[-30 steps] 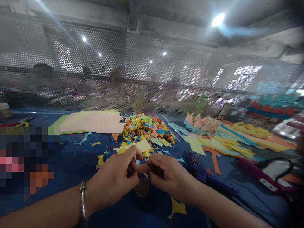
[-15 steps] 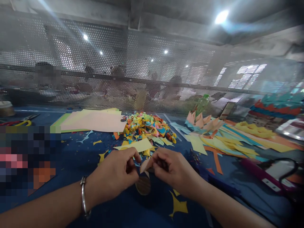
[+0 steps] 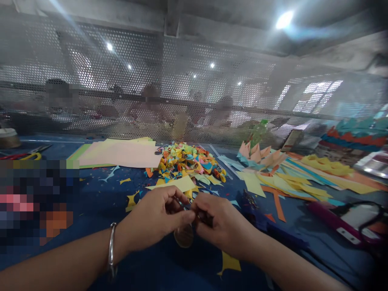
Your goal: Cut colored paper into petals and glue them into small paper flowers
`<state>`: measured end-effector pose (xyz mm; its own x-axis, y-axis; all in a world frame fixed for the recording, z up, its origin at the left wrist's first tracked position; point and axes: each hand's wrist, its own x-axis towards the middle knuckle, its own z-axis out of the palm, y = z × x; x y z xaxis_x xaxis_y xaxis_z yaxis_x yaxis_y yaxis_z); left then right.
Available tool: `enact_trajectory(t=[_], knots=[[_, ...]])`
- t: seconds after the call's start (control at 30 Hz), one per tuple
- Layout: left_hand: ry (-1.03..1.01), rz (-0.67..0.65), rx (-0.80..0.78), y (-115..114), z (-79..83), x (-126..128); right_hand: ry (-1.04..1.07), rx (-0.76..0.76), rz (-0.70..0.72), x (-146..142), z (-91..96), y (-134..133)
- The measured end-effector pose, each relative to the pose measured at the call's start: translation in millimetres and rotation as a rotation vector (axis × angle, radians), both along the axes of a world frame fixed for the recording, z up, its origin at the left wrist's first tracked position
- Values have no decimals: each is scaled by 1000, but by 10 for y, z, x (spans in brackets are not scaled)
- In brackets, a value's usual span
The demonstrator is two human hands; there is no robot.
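Note:
My left hand (image 3: pixel 159 214) and my right hand (image 3: pixel 222 222) meet at the fingertips over the near part of the blue table. Both are closed in a pinch. A small pale pink paper piece showed at the right fingertips a moment earlier; now the fingers hide it. Just beneath the fingertips is a round brown disc (image 3: pixel 184 236), its upper edge covered by my hands; whether it lies on the table I cannot tell. Beyond them a pale yellow paper strip (image 3: pixel 174 184) lies before a heap of small colourful folded paper pieces (image 3: pixel 190 159).
Paper sheets (image 3: pixel 118 153) are stacked left of the heap, near scissors (image 3: pixel 36 154). At right lie peach zigzag paper (image 3: pixel 262 155), coloured strips (image 3: pixel 300 184), a blue tool (image 3: pixel 281 234) with a cord and a purple power strip (image 3: pixel 333 224). A yellow scrap (image 3: pixel 230 263) lies near me.
My left hand has moved right and its thumb now touches my right fingertips. The pale pink paper piece has gone out of sight between the fingers.

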<state>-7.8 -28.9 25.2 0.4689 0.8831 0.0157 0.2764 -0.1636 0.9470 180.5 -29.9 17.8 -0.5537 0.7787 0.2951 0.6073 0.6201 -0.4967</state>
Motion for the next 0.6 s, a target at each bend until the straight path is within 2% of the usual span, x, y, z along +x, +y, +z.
enact_trajectory(t=[0.17, 0.37, 0.47, 0.6], knots=[[27, -39, -63, 11, -31, -28, 16, -1, 24, 7, -11, 12], [-285, 92, -276, 32, 4, -7, 127, 168, -22, 58, 38, -6], [-401, 177, -379, 24, 39, -9, 88, 236, 58, 61, 20, -19], [-441, 167, -423, 24, 41, -23, -9, 251, 127, 45, -17, -20]])
